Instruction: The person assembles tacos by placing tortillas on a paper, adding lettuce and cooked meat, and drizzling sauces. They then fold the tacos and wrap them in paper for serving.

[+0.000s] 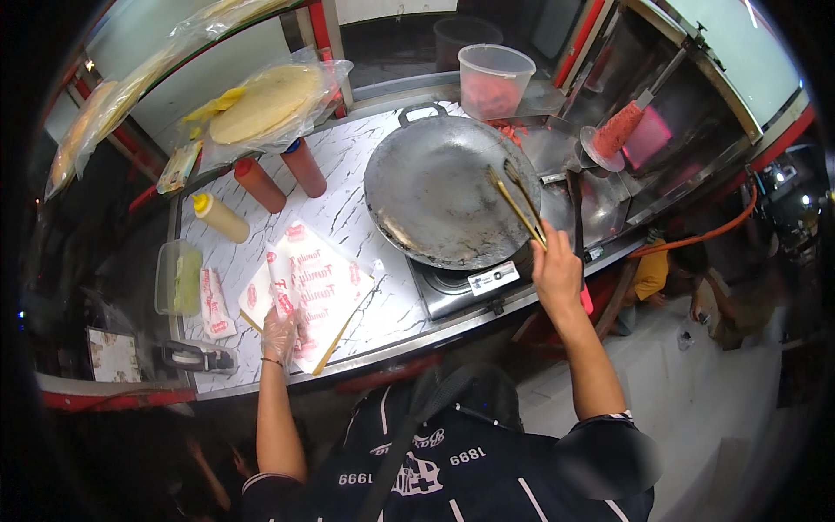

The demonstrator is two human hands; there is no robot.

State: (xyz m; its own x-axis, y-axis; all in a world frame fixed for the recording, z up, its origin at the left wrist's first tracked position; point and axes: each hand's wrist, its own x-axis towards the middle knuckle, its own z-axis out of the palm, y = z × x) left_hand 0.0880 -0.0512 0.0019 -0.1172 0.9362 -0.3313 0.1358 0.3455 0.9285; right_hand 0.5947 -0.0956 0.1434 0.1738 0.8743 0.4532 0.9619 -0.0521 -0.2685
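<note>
My left hand [280,336], in a clear plastic glove, closes around a kebab roll wrapped in red-and-white printed paper [279,280]. Beneath it lies a stack of printed wrapping sheets [326,300] on the counter. In my right hand [557,268] is a pair of gold-coloured tongs [520,207], their tips over the right side of a large dark, shallow pan [435,187]. The pan's bottom holds no food that I can see. It rests on a gas stove [444,300]. Left of my left hand lies another paper-wrapped roll [215,303].
Sauce bottles, two red [260,185] and one yellow-capped [221,217], stand at the left. Flatbreads in plastic [265,104] lie behind them. A clear tub [178,278] holds something green. Behind the pan is a bucket [494,83]; meat on a spit [616,130] is at right.
</note>
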